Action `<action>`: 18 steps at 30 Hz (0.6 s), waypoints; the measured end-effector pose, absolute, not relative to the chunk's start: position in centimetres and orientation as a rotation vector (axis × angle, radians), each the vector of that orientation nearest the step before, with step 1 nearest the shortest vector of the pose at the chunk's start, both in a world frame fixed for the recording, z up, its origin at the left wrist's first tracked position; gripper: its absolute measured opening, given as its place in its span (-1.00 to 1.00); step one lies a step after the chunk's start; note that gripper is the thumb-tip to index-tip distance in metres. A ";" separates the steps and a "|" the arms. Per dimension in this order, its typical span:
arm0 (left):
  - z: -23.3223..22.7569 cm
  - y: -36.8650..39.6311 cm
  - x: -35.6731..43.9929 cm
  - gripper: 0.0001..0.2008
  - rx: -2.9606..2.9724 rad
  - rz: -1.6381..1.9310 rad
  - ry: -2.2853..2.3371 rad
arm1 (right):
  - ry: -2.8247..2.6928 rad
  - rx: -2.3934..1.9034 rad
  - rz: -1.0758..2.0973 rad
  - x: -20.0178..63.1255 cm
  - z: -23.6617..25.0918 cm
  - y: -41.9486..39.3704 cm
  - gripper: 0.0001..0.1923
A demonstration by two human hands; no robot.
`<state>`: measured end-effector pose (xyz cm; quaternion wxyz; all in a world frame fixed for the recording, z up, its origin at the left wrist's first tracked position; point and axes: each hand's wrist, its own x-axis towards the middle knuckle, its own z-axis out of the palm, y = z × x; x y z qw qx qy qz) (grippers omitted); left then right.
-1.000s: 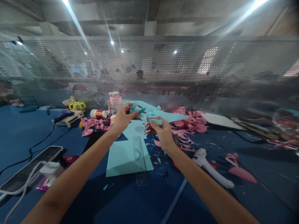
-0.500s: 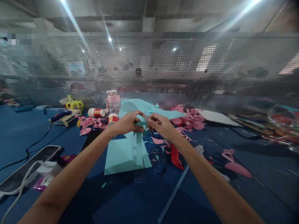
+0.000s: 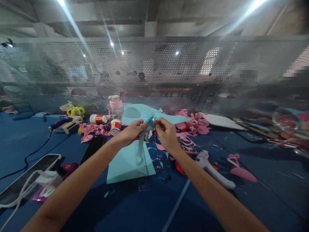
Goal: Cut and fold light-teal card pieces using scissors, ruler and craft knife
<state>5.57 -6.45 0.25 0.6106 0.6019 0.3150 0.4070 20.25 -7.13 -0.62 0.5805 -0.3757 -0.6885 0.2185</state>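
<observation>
**Curling a light-blue paper strip at a cluttered craft bench**

Head view: Blue work surface [image 3: 29, 135] runs back to a perforated metal screen [image 3: 169, 74], with bright ceiling lights flaring overhead. Above it, both hands meet at the centre. The left hand [image 3: 131, 132] and the right hand [image 3: 166, 133] each pinch one end of a small light-blue paper strip [image 3: 150, 121], which looks rolled or bent into a curl between the fingertips; both grips are narrow, thumb against forefinger, closed on the paper. The strip is held in the air, just above a light-blue paper sheet [image 3: 123, 162] that lies flat with a clear plastic ruler [image 3: 142, 159] across it.

To the right of the sheet lie a white glue gun [image 3: 213, 170] and, partly under the right forearm, something red that I cannot identify. Pink paper cut-outs [image 3: 193, 124] are heaped behind the hands. A pink-capped bottle [image 3: 116, 108] and a glue stick [image 3: 98, 119] stand further left, and a phone [image 3: 26, 175] with a white cable rests at the near left edge.

As I judge it, shaping the strip well calls for light, even pressure at the fingertips, so the paper curls smoothly rather than creasing, and for keeping both pinches close to the bend so it does not twist. Holding it clear of the scraps below should stop stray bits catching on it.
</observation>
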 end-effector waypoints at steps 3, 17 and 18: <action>0.0 -6.2 5.6 -0.63 1.500 1.002 0.823 | -1.610 -0.933 0.446 20.1 -0.6 -7.1 -0.69; 0.0 -5.7 4.6 -0.70 1.979 1.262 1.010 | -1.006 -0.852 1.418 19.5 -0.5 -6.2 -0.69; -0.1 -5.6 4.6 -0.71 1.972 1.244 1.029 | -1.014 -0.839 1.423 19.5 -0.5 -6.2 -0.69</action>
